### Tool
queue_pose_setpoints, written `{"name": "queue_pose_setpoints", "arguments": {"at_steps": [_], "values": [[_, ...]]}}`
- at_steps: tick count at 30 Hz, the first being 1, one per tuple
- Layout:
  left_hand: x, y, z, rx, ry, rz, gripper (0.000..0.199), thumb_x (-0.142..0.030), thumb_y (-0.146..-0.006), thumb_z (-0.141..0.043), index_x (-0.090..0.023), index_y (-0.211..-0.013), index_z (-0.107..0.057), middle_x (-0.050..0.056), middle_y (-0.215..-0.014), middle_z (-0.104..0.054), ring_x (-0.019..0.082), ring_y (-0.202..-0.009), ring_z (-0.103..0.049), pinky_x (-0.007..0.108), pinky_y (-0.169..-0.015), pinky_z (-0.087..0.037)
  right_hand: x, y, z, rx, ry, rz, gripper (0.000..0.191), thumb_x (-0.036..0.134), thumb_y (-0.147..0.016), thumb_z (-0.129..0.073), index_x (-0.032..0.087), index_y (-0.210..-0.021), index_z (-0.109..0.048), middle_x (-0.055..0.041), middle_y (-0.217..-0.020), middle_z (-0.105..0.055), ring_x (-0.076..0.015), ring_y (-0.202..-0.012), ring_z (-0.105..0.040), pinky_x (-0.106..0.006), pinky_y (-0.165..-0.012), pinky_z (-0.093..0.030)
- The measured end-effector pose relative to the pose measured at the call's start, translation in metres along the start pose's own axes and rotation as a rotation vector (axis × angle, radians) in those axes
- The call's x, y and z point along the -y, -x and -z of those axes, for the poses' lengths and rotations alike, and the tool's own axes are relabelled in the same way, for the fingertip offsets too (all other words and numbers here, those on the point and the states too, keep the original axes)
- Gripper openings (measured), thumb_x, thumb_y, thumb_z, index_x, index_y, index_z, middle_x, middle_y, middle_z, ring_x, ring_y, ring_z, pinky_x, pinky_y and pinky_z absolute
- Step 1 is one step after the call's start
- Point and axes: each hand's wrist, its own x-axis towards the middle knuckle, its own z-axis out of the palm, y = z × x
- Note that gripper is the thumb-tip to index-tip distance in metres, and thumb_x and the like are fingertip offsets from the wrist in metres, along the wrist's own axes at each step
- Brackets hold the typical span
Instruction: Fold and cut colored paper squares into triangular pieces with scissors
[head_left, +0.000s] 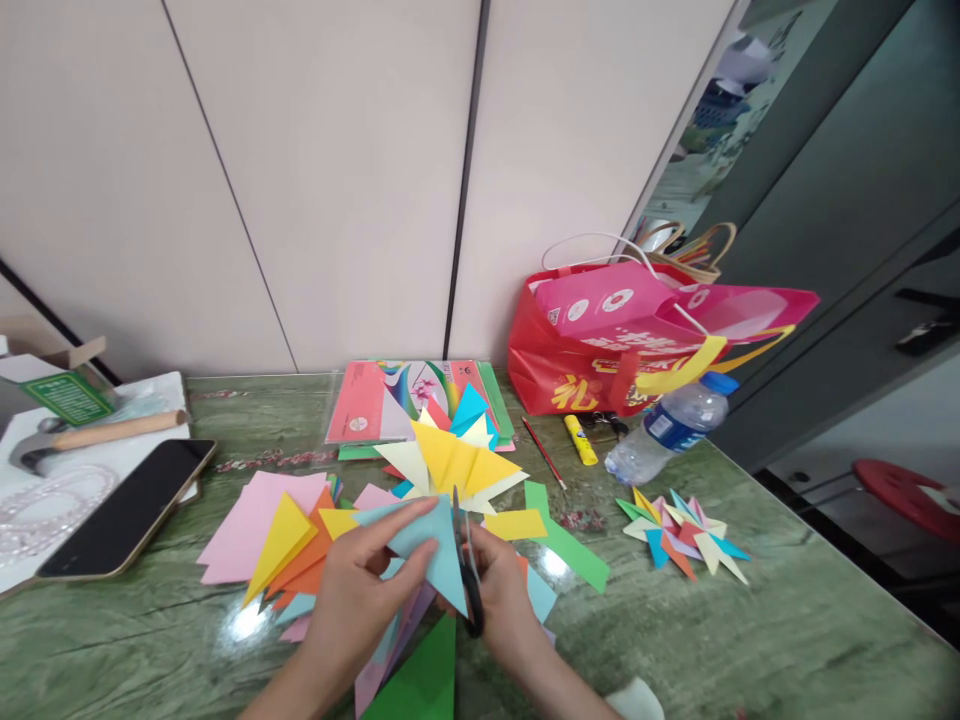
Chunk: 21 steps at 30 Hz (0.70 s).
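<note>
My left hand (375, 575) pinches a folded sheet of light blue paper (444, 560) between thumb and fingers. In my right hand (499, 595) is a pair of scissors (471, 590) with dark handles. Its blades point away from me and lie along the right edge of the blue paper; whether they are cutting into it I cannot tell. Just beyond my hands are yellow folded paper (461, 460) and other coloured pieces. Beneath and in front of them lies green paper (420, 680). Pink sheets (259, 520) and a yellow folded triangle (281, 545) rest to the left.
On the right are a multicoloured paper star (684, 530), a water bottle (671, 425), a yellow glue stick (580, 440) and a red pencil (544, 452). A red bag (555, 350) stands behind. At left lie a phone (131, 510) and a hammer (112, 432).
</note>
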Motion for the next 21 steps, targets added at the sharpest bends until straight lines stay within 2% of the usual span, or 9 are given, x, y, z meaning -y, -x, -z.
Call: {"name": "queue_pose_setpoints", "arguments": {"at_steps": [4, 6, 8, 10, 12, 14, 18, 20, 21], "values": [[-0.003, -0.007, 0.012, 0.117, -0.112, -0.033, 0.045, -0.028, -0.073, -0.061, -0.022, -0.118, -0.058, 0.005, -0.115, -0.065, 0.02, -0.091, -0.065, 0.026, -0.074, -0.053, 0.003, -0.003, 0.007, -0.162, -0.026, 0.052, 0.025, 0.028, -0.059, -0.075, 0.019, -0.066, -0.053, 0.0082, -0.045, -0.048, -0.0084, -0.039, -0.043, -0.019, -0.039, -0.035], [-0.005, -0.015, 0.028, 0.277, -0.249, -0.052, 0.064, -0.032, -0.074, -0.06, -0.028, -0.134, -0.038, 0.005, -0.119, -0.062, 0.019, -0.087, -0.065, 0.027, -0.074, -0.052, 0.006, -0.005, 0.012, -0.303, -0.109, 0.13, 0.021, 0.031, -0.067, -0.07, 0.02, -0.073, -0.053, 0.0078, -0.048, -0.048, -0.0095, -0.045, -0.047, -0.021, -0.046, -0.042], [-0.003, -0.026, 0.053, 0.288, -0.413, -0.021, 0.065, -0.037, -0.079, -0.054, -0.03, -0.138, -0.027, 0.003, -0.11, -0.067, 0.02, -0.089, -0.064, 0.029, -0.079, -0.049, 0.01, -0.008, 0.016, -0.396, -0.228, 0.193, 0.018, 0.033, -0.072, -0.065, 0.021, -0.076, -0.053, 0.0085, -0.049, -0.046, -0.0092, -0.046, -0.045, -0.025, -0.055, -0.047], [0.005, -0.038, 0.086, 0.117, -0.647, -0.004, 0.062, -0.043, -0.08, -0.05, -0.026, -0.137, -0.032, 0.005, -0.104, -0.069, 0.024, -0.095, -0.062, 0.033, -0.081, -0.047, 0.014, -0.011, 0.018, -0.459, -0.344, 0.196, 0.019, 0.036, -0.073, -0.064, 0.02, -0.076, -0.054, 0.0082, -0.051, -0.046, -0.0089, -0.048, -0.045, -0.026, -0.059, -0.049], [0.018, -0.046, 0.121, -0.257, -0.916, -0.007, 0.058, -0.048, -0.081, -0.045, -0.016, -0.129, -0.042, 0.012, -0.112, -0.062, 0.031, -0.103, -0.057, 0.037, -0.085, -0.044, 0.016, -0.013, 0.019, -0.49, -0.416, 0.168, 0.022, 0.039, -0.072, -0.064, 0.02, -0.077, -0.056, 0.0063, -0.056, -0.05, -0.0096, -0.054, -0.049, -0.026, -0.063, -0.049], [0.033, -0.049, 0.153, -0.42, -1.128, 0.034, 0.059, -0.05, -0.085, -0.034, -0.007, -0.124, -0.043, 0.022, -0.122, -0.052, 0.039, -0.113, -0.048, 0.044, -0.088, -0.04, 0.017, -0.013, 0.018, -0.487, -0.449, 0.139, 0.023, 0.039, -0.071, -0.065, 0.019, -0.078, -0.057, 0.0045, -0.062, -0.053, -0.0104, -0.059, -0.051, -0.027, -0.068, -0.05], [0.058, -0.048, 0.187, -0.463, -1.212, 0.44, 0.071, -0.056, -0.083, -0.025, 0.002, -0.123, -0.034, 0.039, -0.12, -0.042, 0.055, -0.11, -0.039, 0.058, -0.068, -0.041, 0.015, -0.011, 0.015, -0.427, -0.468, 0.074, 0.022, 0.037, -0.069, -0.068, 0.019, -0.077, -0.058, 0.0047, -0.06, -0.052, -0.0103, -0.058, -0.049, -0.026, -0.065, -0.05], [0.066, -0.05, 0.192, -0.343, -1.14, 0.459, 0.07, -0.059, -0.079, -0.034, -0.002, -0.119, -0.036, 0.035, -0.117, -0.047, 0.057, -0.107, -0.041, 0.056, -0.063, -0.042, 0.013, -0.01, 0.014, -0.388, -0.468, 0.055, 0.021, 0.037, -0.07, -0.067, 0.019, -0.076, -0.058, 0.0048, -0.058, -0.05, -0.0101, -0.056, -0.048, -0.026, -0.064, -0.05], [0.069, -0.051, 0.192, -0.39, -1.135, 0.466, 0.068, -0.061, -0.076, -0.038, -0.004, -0.114, -0.039, 0.031, -0.112, -0.052, 0.059, -0.107, -0.038, 0.058, -0.063, -0.04, 0.013, -0.01, 0.014, -0.373, -0.469, 0.048, 0.021, 0.037, -0.071, -0.067, 0.019, -0.075, -0.058, 0.0048, -0.057, -0.05, -0.0099, -0.056, -0.047, -0.027, -0.064, -0.05]]}}
